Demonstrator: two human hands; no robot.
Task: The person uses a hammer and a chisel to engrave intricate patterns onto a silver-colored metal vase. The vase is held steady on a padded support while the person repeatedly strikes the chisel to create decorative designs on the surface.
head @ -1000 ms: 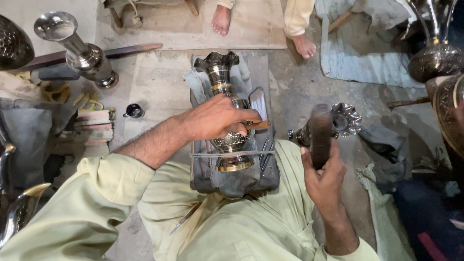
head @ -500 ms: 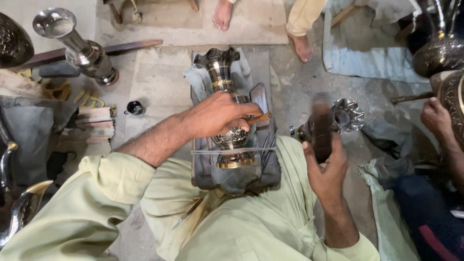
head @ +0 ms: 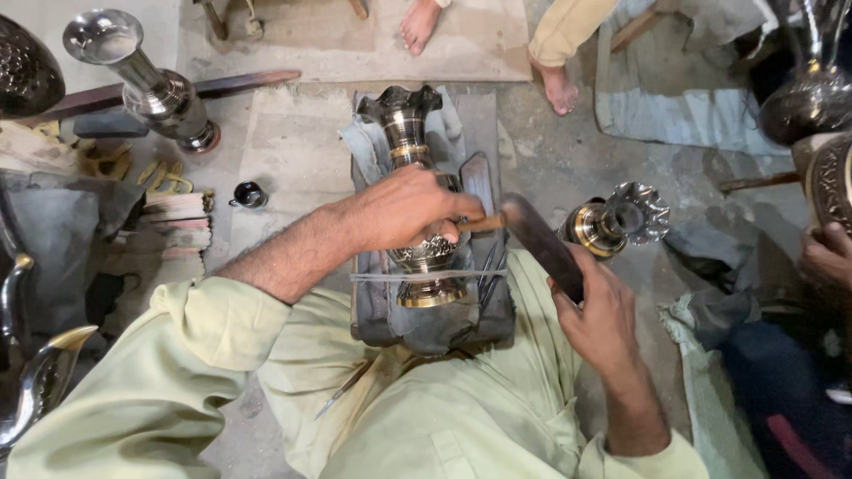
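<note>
A dark metal vase (head: 411, 133) with brass bands lies on its side on a grey cloth pad (head: 435, 324) in front of me. My left hand (head: 404, 208) rests on the vase's belly and grips a small chisel (head: 484, 222) with a wooden handle. My right hand (head: 599, 315) holds a dark wooden mallet (head: 543, 244), its head tilted toward the chisel's end. A thin band runs across the pad near the vase's foot (head: 432, 293).
A second similar vase (head: 612, 222) lies to the right. A tall shiny vase (head: 142, 75) stands at the back left beside a small black cup (head: 249, 194). Another person's bare feet (head: 556, 84) are ahead; a co-worker's hand (head: 825, 257) is at the right edge.
The mallet in my right hand has swung down and left toward the chisel. My left hand stays on the vase.
</note>
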